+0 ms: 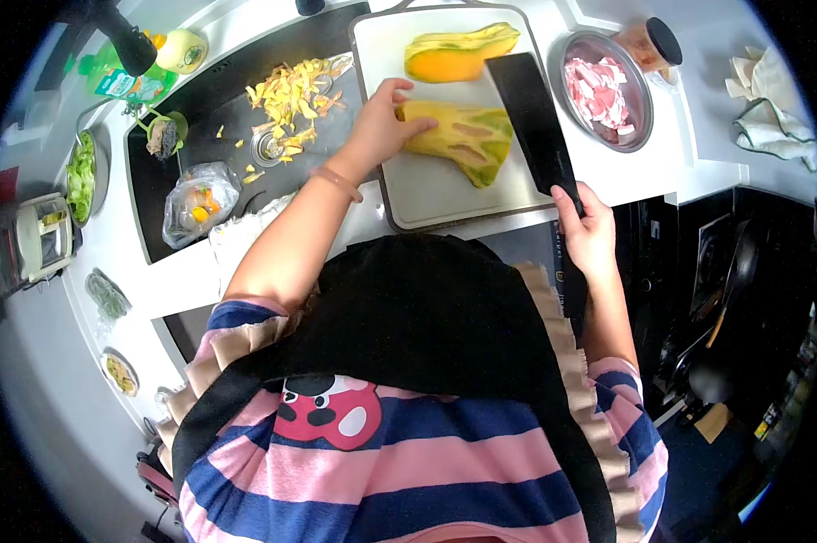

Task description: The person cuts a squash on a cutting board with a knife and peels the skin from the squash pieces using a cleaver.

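Observation:
A white cutting board (436, 195) lies on the counter, with two pieces of peeled yellow-green squash on it. The far piece (458, 56) shows an orange side. On the near piece (467, 140), patches of green skin remain, and my left hand (386, 131) grips its left end between thumb and fingers. My right hand (588, 228) is closed round the handle of a wide black cleaver (528, 113). The blade points away from me, over the board's right part, just right of the near piece.
Left of the board is a dark sink (214, 100) with yellow peelings (291, 95) and a plastic bag (200, 204). A metal bowl of sliced meat (598, 95) and a black-lidded jar (648, 45) stand at the right. Green leaves (81, 176) lie in a bowl far left.

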### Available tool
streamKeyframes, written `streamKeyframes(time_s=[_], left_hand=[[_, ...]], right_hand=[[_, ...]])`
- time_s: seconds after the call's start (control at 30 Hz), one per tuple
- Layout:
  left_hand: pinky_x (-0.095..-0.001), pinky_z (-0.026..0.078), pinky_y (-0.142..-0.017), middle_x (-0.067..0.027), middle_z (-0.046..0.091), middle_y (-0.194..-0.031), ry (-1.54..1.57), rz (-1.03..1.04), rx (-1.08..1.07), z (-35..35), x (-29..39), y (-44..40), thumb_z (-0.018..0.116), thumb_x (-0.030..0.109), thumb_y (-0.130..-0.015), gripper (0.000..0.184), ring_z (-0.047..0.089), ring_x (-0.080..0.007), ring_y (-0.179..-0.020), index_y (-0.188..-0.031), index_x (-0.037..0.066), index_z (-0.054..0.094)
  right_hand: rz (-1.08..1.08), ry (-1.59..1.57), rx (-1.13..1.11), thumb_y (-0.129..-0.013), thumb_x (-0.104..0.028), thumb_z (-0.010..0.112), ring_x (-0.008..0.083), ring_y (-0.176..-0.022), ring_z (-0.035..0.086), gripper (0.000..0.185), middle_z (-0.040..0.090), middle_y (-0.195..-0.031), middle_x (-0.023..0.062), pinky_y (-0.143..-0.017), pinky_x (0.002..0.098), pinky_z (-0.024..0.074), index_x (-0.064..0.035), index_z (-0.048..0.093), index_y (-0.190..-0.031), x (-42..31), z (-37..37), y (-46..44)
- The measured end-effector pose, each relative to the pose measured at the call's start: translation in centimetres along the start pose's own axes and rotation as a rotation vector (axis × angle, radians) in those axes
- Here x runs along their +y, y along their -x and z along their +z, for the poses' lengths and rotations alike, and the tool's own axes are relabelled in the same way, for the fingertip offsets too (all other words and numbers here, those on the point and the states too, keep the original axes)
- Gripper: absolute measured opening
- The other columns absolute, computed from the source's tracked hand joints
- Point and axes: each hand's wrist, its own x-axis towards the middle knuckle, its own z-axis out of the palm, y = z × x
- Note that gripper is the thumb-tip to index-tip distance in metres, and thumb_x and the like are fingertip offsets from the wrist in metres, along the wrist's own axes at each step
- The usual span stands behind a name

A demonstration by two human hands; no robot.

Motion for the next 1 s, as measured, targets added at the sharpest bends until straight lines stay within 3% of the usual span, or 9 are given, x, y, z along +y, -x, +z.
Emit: streamKeyframes(time_s=[0.2,0.3,0.43,0.5,0.7,0.73,0.77,0.9,1.0], left_hand=[[-0.0327,0.049,-0.079,-0.0163,0.063,-0.103,-0.051,-0.048,-0.083,0.2,0.8,0.9,0.064,0.014,-0.084,0.040,0.062,-0.0267,-0.088,-0.120,0.003,0.051],[-0.0317,0.048,-0.082,-0.0175,0.062,-0.104,-0.039,0.305,0.128,0.9,-1.2,0.9,0.058,0.010,-0.088,0.032,0.062,-0.0263,-0.091,-0.119,0.003,0.054],[-0.0298,0.047,-0.084,-0.0159,0.063,-0.103,0.090,0.099,0.107,-0.8,-1.2,0.4,0.054,0.008,-0.089,0.029,0.061,-0.0235,-0.092,-0.118,0.002,0.054],[-0.0283,0.046,-0.085,-0.0144,0.063,-0.103,0.249,0.132,0.412,-2.6,0.6,-0.5,0.054,0.011,-0.090,0.028,0.061,-0.0203,-0.094,-0.116,0.002,0.055],[-0.0329,0.037,-0.098,-0.0080,0.059,-0.114,0.196,0.341,0.472,-6.4,9.3,-1.5,0.051,0.017,-0.093,0.027,0.053,-0.0174,-0.108,-0.117,0.004,0.056],[-0.0417,0.029,-0.103,-0.0161,0.054,-0.111,0.347,0.265,0.434,-6.3,11.7,-1.1,0.056,0.010,-0.085,0.034,0.047,-0.0320,-0.112,-0.118,0.004,0.052],[-0.0417,0.029,-0.103,-0.0161,0.054,-0.111,0.346,0.260,0.436,-6.3,13.6,-0.8,0.056,0.010,-0.085,0.034,0.047,-0.0320,-0.112,-0.118,0.004,0.052],[-0.0412,0.030,-0.100,-0.0155,0.055,-0.108,-0.283,0.544,0.402,-5.5,14.5,-1.3,0.053,0.009,-0.086,0.028,0.048,-0.0315,-0.109,-0.113,0.004,0.054],[-0.0557,0.021,-0.103,-0.0167,0.050,-0.116,-0.561,0.541,0.317,-3.3,15.1,-1.2,0.052,0.016,-0.086,0.032,0.043,-0.0341,-0.115,-0.116,0.007,0.052]], right_hand=[[-0.280,0.259,0.036,-0.083,-0.010,0.062,0.0276,-0.067,0.065,0.012,0.063,-0.073,0.0155,-0.061,0.0330,0.0505,-0.0018,0.063,-0.092,-0.3,0.1,0.0],[-0.427,0.377,0.032,-0.082,-0.012,0.064,0.0289,-0.066,0.065,0.012,0.064,-0.075,0.0150,-0.061,0.0341,0.0512,-0.0031,0.064,-0.091,0.2,0.2,-1.4],[-0.554,0.486,-0.034,-0.081,-0.015,0.065,0.0278,-0.066,0.065,0.011,0.065,-0.076,0.0119,-0.059,0.0341,0.0511,-0.0051,0.063,-0.084,-1.4,-0.9,-4.0],[-0.596,0.497,-0.065,-0.082,-0.016,0.065,0.0280,-0.065,0.064,0.011,0.065,-0.074,0.0113,-0.058,0.0345,0.0509,-0.0058,0.063,-0.083,-2.1,-1.0,-5.4],[-0.612,0.519,-0.169,-0.083,-0.018,0.064,0.0280,-0.061,0.063,0.012,0.064,-0.070,0.0093,-0.055,0.0354,0.0497,-0.0064,0.060,-0.081,-2.5,0.1,-6.3],[-0.607,0.523,-0.186,-0.083,-0.019,0.063,0.0279,-0.061,0.063,0.014,0.064,-0.069,0.0094,-0.054,0.0357,0.0494,-0.0063,0.059,-0.081,-2.4,0.3,-6.3],[-0.607,0.521,-0.192,-0.083,-0.019,0.063,0.0279,-0.061,0.063,0.014,0.064,-0.069,0.0094,-0.054,0.0357,0.0494,-0.0063,0.059,-0.081,-2.4,0.4,-6.4],[-0.614,0.578,-0.230,-0.083,-0.015,0.064,0.0282,-0.060,0.062,0.012,0.063,-0.067,0.0117,-0.054,0.0343,0.0487,-0.0041,0.060,-0.081,-2.4,0.6,-6.8],[-0.625,0.655,-0.257,-0.084,-0.017,0.063,0.0277,-0.059,0.062,0.014,0.062,-0.065,0.0111,-0.053,0.0354,0.0478,-0.0046,0.057,-0.082,-2.6,0.8,-7.0]])
